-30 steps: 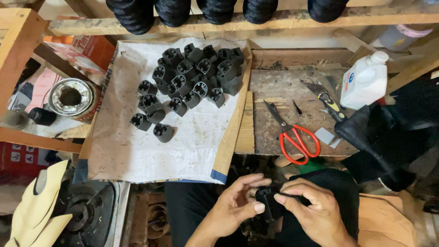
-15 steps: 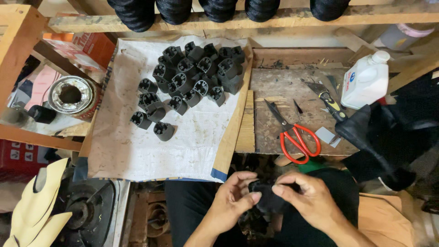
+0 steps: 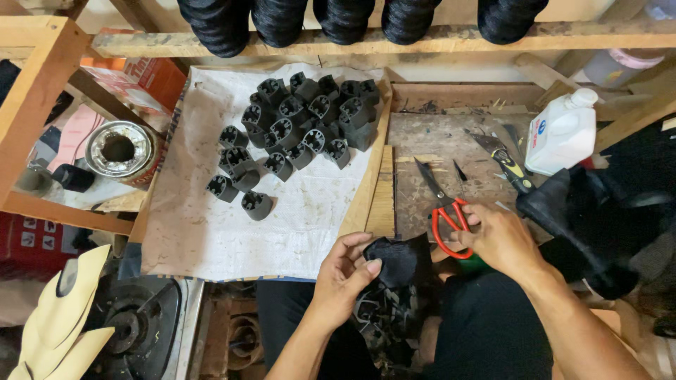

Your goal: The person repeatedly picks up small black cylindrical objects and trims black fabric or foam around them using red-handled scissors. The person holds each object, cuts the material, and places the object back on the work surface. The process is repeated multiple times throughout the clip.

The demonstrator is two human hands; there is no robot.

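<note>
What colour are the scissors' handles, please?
Red, with dark blades; the scissors show best in the head view, under the right hand.

Left hand (image 3: 346,271) curls closed near the lap; right hand (image 3: 498,238) reaches forward, fingers bent.

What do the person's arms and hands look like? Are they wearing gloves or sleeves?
No gloves. Both the left hand and the right hand are bare, with no rings, watch or bracelets in sight. The forearms are bare too; no sleeve reaches into view. Fingernails look short and plain.
</note>
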